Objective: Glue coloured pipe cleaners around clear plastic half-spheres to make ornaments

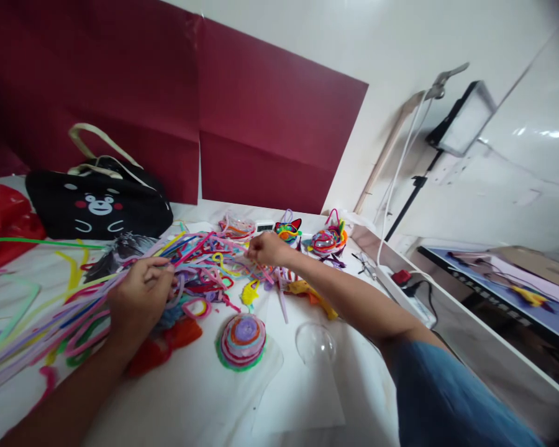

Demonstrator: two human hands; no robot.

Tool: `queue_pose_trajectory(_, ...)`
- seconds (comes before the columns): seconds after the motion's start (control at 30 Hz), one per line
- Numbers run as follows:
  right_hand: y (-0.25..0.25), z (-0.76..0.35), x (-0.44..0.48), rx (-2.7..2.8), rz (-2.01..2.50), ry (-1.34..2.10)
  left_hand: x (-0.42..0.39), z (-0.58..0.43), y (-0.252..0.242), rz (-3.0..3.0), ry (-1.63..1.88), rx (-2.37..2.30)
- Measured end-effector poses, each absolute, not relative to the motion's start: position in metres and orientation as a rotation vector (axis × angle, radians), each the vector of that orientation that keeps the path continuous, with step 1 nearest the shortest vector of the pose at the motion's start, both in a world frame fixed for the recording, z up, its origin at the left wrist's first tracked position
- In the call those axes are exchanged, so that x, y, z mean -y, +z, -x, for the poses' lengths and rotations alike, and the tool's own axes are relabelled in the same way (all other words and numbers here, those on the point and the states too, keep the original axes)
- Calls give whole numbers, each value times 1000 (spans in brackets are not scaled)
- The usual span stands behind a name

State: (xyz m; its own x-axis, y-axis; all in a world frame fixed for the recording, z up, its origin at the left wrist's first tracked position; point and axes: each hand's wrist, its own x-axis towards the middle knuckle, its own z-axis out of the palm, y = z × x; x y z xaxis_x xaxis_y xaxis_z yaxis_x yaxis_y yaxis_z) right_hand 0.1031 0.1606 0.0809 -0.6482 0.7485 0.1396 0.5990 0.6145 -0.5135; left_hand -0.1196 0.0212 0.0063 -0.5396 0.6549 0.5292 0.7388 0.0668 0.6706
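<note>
A tangled pile of coloured pipe cleaners [205, 261] covers the middle of the white table [190, 397]. My left hand [140, 298] is closed around a bundle of long pipe cleaners [41, 329] that trails off to the left. My right hand [265, 248] reaches farther back and pinches strands at the pile's far right side. In front of the pile lies a dome coiled from striped pipe cleaners [242, 340], and beside it a clear plastic half-sphere [315, 343].
A black bag with a bear face [97, 208] and a red plastic bag [4, 217] stand at the back left. Finished coiled figures [327, 239] sit at the back right. A power strip [412, 297] lies at the table's right edge, a lamp stand [414, 186] beyond.
</note>
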Motion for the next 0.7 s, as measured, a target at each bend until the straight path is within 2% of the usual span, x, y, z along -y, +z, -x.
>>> queue_pose_trajectory(0.3,120,-228,-123,1885,988,913,-26,118,1,1635,-1306,2177)
queue_pose_trajectory(0.6,89,-304,-32,1553,995,1114,-15,106,6,1510,-992,1944)
queue_pose_trajectory(0.7,77,-316,-8,1473,1008,1123,-10,88,12,1532,-1043,1820)
